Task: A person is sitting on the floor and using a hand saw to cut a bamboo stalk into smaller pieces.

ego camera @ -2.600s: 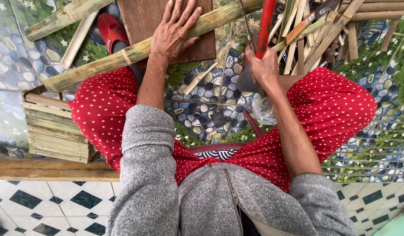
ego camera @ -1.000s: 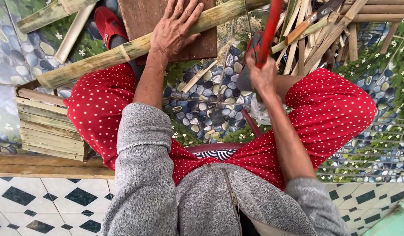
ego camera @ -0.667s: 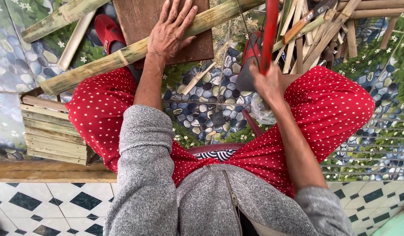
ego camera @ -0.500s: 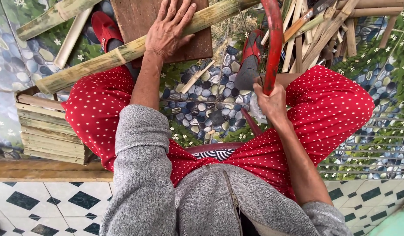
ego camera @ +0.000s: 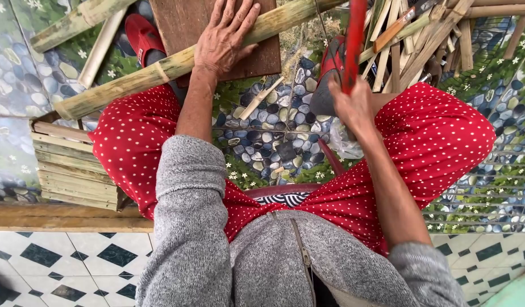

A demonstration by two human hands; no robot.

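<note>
My left hand [ego camera: 224, 38] lies flat, fingers spread, pressing a long green bamboo pole [ego camera: 132, 82] down onto a dark wooden board [ego camera: 186, 23]. The pole runs from lower left to upper right across the board. My right hand [ego camera: 350, 105] is closed around the red frame of a saw [ego camera: 354, 40], which rises toward the pole's right part near the top edge. The saw's blade is a thin line left of the frame and hard to make out. Both knees in red dotted trousers frame the scene.
A pile of split bamboo strips [ego camera: 421, 34] lies at the upper right. A small slatted bamboo crate [ego camera: 72, 167] stands at the left by my knee. Two more bamboo pieces [ego camera: 83, 23] lie at the upper left. Red slippers [ego camera: 138, 37] are on my feet. Pebble-patterned floor lies below.
My right hand drew the red saw back toward me, then pushed it forward and up again. My left hand stayed pressed on the pole.
</note>
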